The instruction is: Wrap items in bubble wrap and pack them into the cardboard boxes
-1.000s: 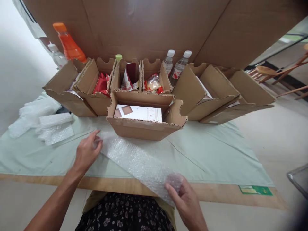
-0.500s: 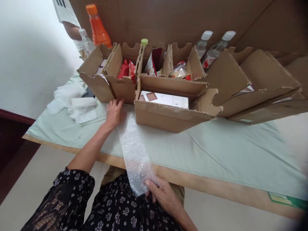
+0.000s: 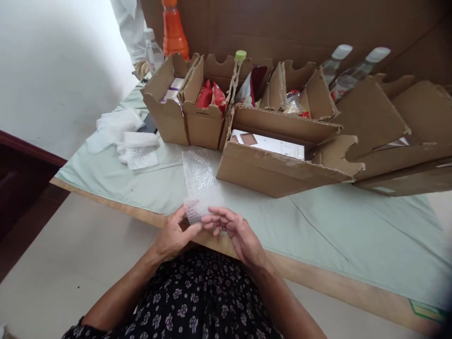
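A strip of clear bubble wrap [image 3: 198, 181] lies on the pale green tablecloth [image 3: 318, 216], its near end lifted at the table's front edge. My left hand [image 3: 173, 234] pinches that near end between thumb and fingers. My right hand [image 3: 236, 231] holds the same end from the right, fingers curled over it. Just beyond the strip stands an open cardboard box [image 3: 282, 162] with a white carton [image 3: 268, 144] lying inside.
Behind it stands a row of open cardboard boxes [image 3: 201, 113] with red snack packets [image 3: 211, 95]. More boxes lean at right [image 3: 391, 127]. An orange bottle [image 3: 173, 33] and water bottles [image 3: 349, 70] stand at the back. Folded bubble wrap pieces [image 3: 136, 148] lie at left. Another person's white clothing [image 3: 132, 26] shows at the far left.
My left hand came back from the strip's far end to its near end. My right hand rose from my lap. Both now hold the near end together.
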The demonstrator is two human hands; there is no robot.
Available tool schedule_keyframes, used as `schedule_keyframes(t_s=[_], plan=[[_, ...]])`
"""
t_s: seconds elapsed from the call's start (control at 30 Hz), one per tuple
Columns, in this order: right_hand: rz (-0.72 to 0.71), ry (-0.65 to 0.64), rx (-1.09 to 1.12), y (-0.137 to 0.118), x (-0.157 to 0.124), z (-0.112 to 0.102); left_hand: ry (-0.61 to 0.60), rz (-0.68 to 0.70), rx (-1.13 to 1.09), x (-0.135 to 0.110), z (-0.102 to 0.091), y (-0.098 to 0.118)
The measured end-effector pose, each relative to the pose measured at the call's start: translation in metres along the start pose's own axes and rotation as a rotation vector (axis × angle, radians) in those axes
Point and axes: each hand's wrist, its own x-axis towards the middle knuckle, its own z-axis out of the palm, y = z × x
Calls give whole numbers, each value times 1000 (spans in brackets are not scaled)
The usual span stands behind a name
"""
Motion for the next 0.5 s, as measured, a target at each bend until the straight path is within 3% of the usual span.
schedule_keyframes(t_s=[0.1, 0.2, 0.33, 0.5], plan=[[-136, 96, -267, 2, 9, -5, 205, -3, 349, 15, 7, -6], [-341, 184, -762, 13, 8, -11, 227, 62, 511, 24, 7, -14], [-535, 124, -1279, 31, 13, -14, 269, 140, 647, 29, 7, -23], [-602, 147, -1521, 42, 24, -15, 348, 232, 763, 29, 7, -23]])
